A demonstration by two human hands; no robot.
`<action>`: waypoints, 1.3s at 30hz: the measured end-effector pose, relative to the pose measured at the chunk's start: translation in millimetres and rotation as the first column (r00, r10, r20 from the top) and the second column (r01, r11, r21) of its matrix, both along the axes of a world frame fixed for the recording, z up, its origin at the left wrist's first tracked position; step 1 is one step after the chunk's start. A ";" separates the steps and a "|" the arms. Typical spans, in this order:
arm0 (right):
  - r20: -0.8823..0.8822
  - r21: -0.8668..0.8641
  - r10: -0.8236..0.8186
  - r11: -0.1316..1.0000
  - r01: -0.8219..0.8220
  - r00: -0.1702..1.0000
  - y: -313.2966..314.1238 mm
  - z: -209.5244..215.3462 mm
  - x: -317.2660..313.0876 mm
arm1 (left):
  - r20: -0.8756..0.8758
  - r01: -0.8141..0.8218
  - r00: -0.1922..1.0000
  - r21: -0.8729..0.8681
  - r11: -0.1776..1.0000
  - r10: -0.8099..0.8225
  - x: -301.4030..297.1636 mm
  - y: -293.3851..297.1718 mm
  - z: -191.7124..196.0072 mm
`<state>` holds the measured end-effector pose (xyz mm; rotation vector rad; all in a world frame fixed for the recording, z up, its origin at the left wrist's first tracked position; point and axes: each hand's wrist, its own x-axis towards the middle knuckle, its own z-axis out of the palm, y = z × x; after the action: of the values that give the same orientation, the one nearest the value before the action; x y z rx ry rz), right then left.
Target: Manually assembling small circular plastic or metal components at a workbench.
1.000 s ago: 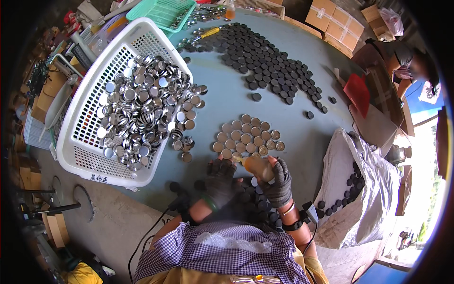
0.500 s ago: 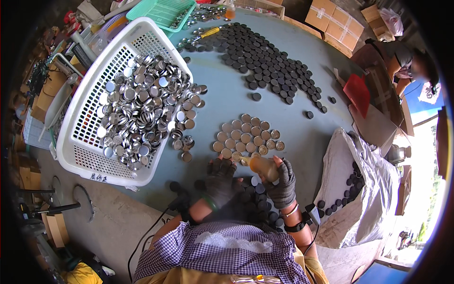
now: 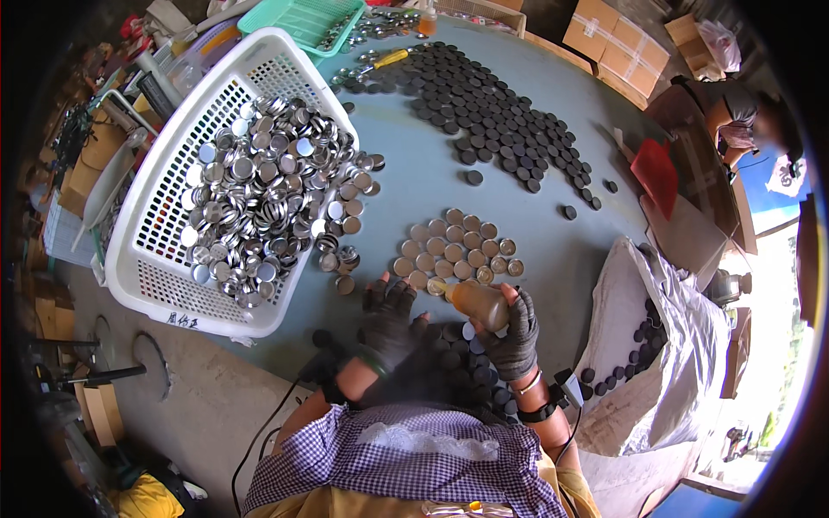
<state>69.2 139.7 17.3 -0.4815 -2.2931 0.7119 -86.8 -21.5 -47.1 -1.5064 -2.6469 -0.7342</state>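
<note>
My right hand point(image 3: 513, 338), in a dark fingerless glove, is closed round an amber squeeze bottle point(image 3: 482, 304). The bottle is tipped, its nozzle pointing left over the near edge of a cluster of round metal caps point(image 3: 454, 250). These lie flat with their hollow sides up, and a few on the right and near side look shinier inside. My left hand point(image 3: 389, 321), gloved the same way, hovers just left of the nozzle with fingers spread, and nothing shows in it. Below and between both hands lies a pile of black discs point(image 3: 471, 361), partly hidden by the hands.
A white plastic basket point(image 3: 117, 269) heaped with metal caps leans at left, some spilling onto the table. Many black discs point(image 3: 509, 121) cover the far side near a yellow-handled tool point(image 3: 391, 59). A whitish sack point(image 3: 617, 345) lies at right, beneath a red scoop-like piece point(image 3: 654, 177). Another person sits far right.
The bottle's nozzle has shifted slightly left among the near caps. My left hand has drawn a little left, off the caps' edge. The whole view has shifted slightly.
</note>
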 end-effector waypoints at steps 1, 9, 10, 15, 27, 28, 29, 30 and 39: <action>0.011 -0.008 -0.008 1.000 0.008 1.000 -0.2 -0.2 -3.2 | 0.001 0.009 1.000 0.008 1.000 -0.009 -0.5 -0.5 0.0; 0.012 0.028 0.041 0.999 -0.041 0.999 -1.9 -1.3 -22.5 | 0.027 0.042 0.999 0.037 0.998 -0.043 -0.5 -3.2 9.6; 0.015 0.037 0.046 0.998 -0.046 0.999 -2.0 -0.7 -24.1 | 0.024 0.044 0.999 0.041 0.998 -0.045 -0.7 -3.5 8.4; 0.011 0.032 0.051 0.998 -0.051 0.999 -1.4 -1.7 -24.3 | 0.008 0.056 0.998 0.046 0.997 -0.056 -1.0 -4.2 2.7; 0.060 0.019 0.058 0.998 -0.059 0.997 -2.2 0.4 -13.6 | 0.027 0.047 0.999 0.029 0.998 -0.047 -0.8 -3.9 1.5; 0.047 0.025 0.065 0.998 -0.066 0.997 -2.4 0.4 -13.4 | 0.025 0.045 0.999 0.028 0.999 -0.045 -0.7 -4.0 1.6; 0.047 0.025 0.066 0.997 -0.067 0.997 -3.1 0.8 -13.4 | 0.024 0.043 0.999 0.027 0.999 -0.043 -0.6 -4.2 1.8; 0.049 0.016 0.070 0.997 -0.070 0.996 -4.0 1.9 -13.2 | 0.024 0.043 0.999 0.027 0.999 -0.043 -0.6 -4.0 2.3; 0.054 -0.015 0.104 0.995 -0.103 0.993 -8.7 2.5 -16.9 | 0.057 0.030 0.998 -0.029 0.999 -0.028 -1.9 -2.8 8.8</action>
<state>52.3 131.1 19.8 -0.3944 -2.3801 0.7726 -88.8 -24.3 -38.3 -1.5576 -2.6941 -0.7532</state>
